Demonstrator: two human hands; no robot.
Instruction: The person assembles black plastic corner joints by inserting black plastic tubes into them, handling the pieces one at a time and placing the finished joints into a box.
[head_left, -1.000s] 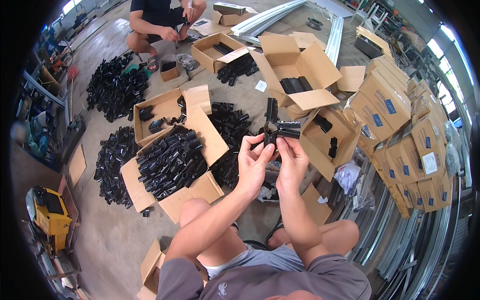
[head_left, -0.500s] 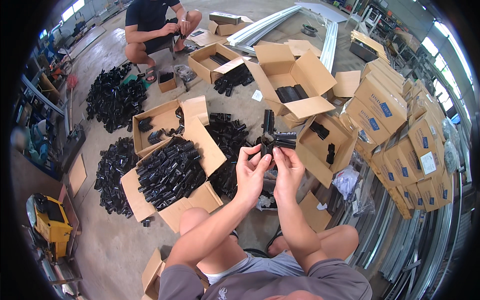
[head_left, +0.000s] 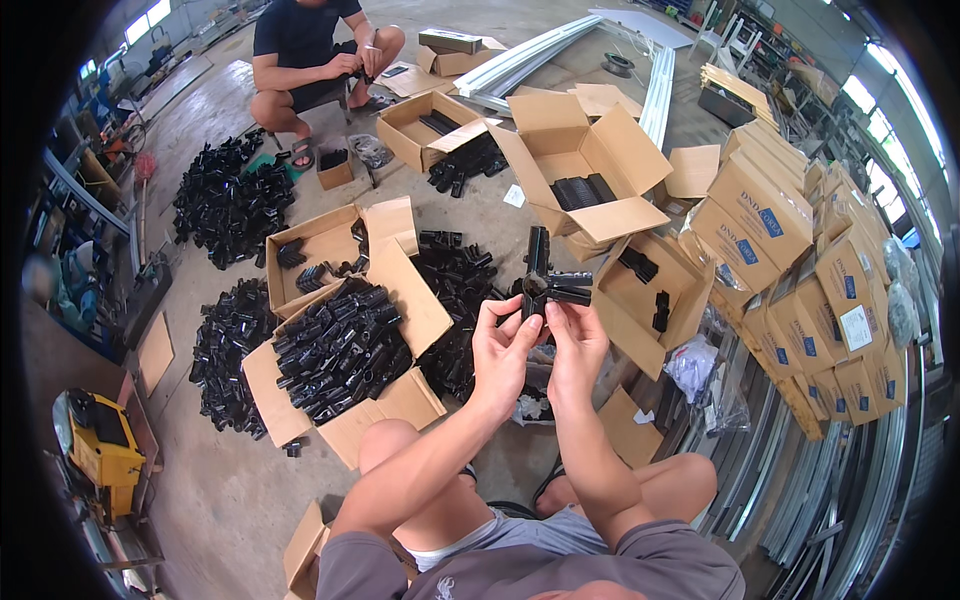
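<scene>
In front of me, both hands hold a glossy black pipe connector (head_left: pixel 537 272) with several arms; one points away from me and others stick out to the right. My left hand (head_left: pixel 500 352) is closed on its near left side, thumb toward the middle. My right hand (head_left: pixel 578 348) pinches the near right side with thumb and fingers. Part of the connector is hidden behind the fingertips. A heap of similar black parts (head_left: pixel 455 290) lies beyond my left hand, and a carton heaped with black connectors (head_left: pixel 342 340) stands left of it.
An open carton (head_left: pixel 628 318) with a few black parts sits right of my hands. Beyond are more open cartons (head_left: pixel 600 160) and, far left, a squatting co-worker (head_left: pixel 315 70) handling a black part. Stacked cartons (head_left: pixel 800 300) and metal profiles (head_left: pixel 780 480) occupy the right.
The connector has tipped slightly, its far arm now a little lower in view and its side arms at a changed angle. Both my hands keep nearly the same place and grip.
</scene>
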